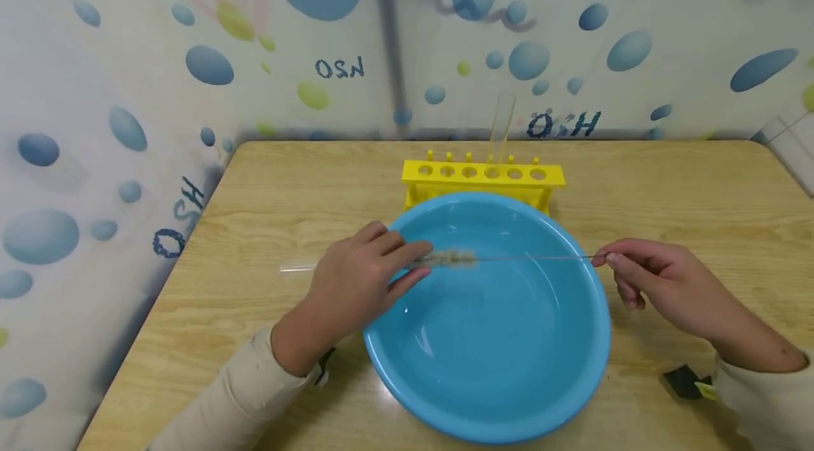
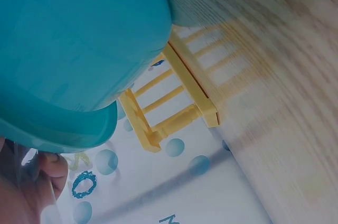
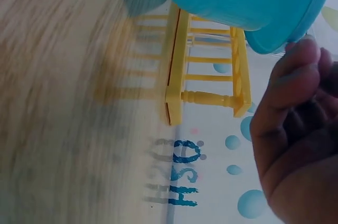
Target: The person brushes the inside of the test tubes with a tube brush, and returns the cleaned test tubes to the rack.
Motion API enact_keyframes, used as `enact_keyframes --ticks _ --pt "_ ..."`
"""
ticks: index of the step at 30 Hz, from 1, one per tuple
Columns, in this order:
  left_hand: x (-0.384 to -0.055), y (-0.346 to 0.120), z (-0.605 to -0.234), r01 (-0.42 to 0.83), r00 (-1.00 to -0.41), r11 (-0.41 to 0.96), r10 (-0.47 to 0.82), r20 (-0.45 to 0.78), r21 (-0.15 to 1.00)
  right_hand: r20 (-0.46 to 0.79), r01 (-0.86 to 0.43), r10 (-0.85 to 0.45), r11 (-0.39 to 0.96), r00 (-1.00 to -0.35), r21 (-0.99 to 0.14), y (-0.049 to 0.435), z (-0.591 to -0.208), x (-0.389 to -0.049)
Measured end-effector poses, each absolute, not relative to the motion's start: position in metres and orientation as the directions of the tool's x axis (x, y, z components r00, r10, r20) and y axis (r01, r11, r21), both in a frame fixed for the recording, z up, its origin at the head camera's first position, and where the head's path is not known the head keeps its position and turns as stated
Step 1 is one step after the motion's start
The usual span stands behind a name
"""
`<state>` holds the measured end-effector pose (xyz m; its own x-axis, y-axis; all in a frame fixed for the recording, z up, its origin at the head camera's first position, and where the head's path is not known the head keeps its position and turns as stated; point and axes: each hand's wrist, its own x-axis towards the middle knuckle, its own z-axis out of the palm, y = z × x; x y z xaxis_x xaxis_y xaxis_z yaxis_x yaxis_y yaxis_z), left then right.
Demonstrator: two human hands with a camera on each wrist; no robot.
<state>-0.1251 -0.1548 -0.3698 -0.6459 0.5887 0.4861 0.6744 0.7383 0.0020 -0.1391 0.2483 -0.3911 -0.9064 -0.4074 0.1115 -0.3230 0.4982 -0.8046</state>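
My left hand (image 1: 356,281) grips a clear glass test tube (image 1: 297,268) lying level over the left rim of the blue basin (image 1: 486,433). The tube's end sticks out to the left of the hand. At the fingertips shows the pale bristle head (image 1: 454,258) of a test tube brush, partly hidden by the fingers. Its thin wire handle (image 1: 540,257) runs across the basin to my right hand (image 1: 661,281), whose thumb and index finger pinch the end just past the right rim. In the right wrist view the right hand (image 3: 296,129) shows curled fingers below the basin's edge.
Behind the basin stands a yellow test tube rack (image 1: 483,174) with one upright clear test tube (image 1: 502,126) in it. The wooden table (image 1: 286,182) meets a wall (image 1: 407,34) with blue bubble prints. Dark strap ends (image 1: 683,382) hang by the right sleeve.
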Motion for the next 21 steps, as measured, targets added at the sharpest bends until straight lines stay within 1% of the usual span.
enact_keyframes --ticks 2,4,6,9,12,14,15,17,18,21 --pt "-0.125 -0.155 -0.37 0.675 -0.649 0.738 0.59 0.48 0.005 0.167 -0.368 -0.402 0.499 -0.9 -0.785 0.248 -0.392 -0.137" --pt "-0.124 -0.155 -0.37 0.675 -0.651 0.738 0.592 0.475 0.006 0.254 -0.446 -0.407 0.499 -0.878 -0.743 0.247 -0.391 -0.135" --pt "-0.125 -0.155 -0.37 0.675 -0.653 0.737 0.593 0.471 0.007 0.35 -0.542 -0.428 0.51 -0.834 -0.668 0.245 -0.389 -0.134" --pt "-0.125 -0.156 -0.369 0.682 -0.649 0.732 0.6 0.468 0.008 0.475 -0.667 -0.468 0.529 -0.745 -0.524 0.244 -0.385 -0.132" --pt "-0.125 -0.156 -0.369 0.692 -0.644 0.721 0.609 0.464 0.014 0.552 -0.73 -0.488 0.544 -0.676 -0.414 0.241 -0.383 -0.129" --pt "-0.125 -0.156 -0.37 0.697 -0.641 0.717 0.613 0.462 0.016 0.574 -0.744 -0.488 0.542 -0.657 -0.39 0.24 -0.382 -0.127" --pt "-0.125 -0.156 -0.37 0.698 -0.64 0.716 0.614 0.461 0.016 0.584 -0.749 -0.487 0.54 -0.65 -0.383 0.239 -0.382 -0.127" --pt "-0.126 -0.156 -0.37 0.698 -0.64 0.716 0.614 0.462 0.014 0.584 -0.744 -0.477 0.535 -0.657 -0.4 0.237 -0.381 -0.126" --pt "-0.126 -0.156 -0.37 0.697 -0.639 0.717 0.614 0.463 0.011 0.572 -0.731 -0.468 0.537 -0.673 -0.421 0.236 -0.381 -0.126" --pt "-0.126 -0.155 -0.371 0.698 -0.634 0.716 0.616 0.468 0.003 0.497 -0.658 -0.433 0.55 -0.752 -0.515 0.232 -0.382 -0.124"
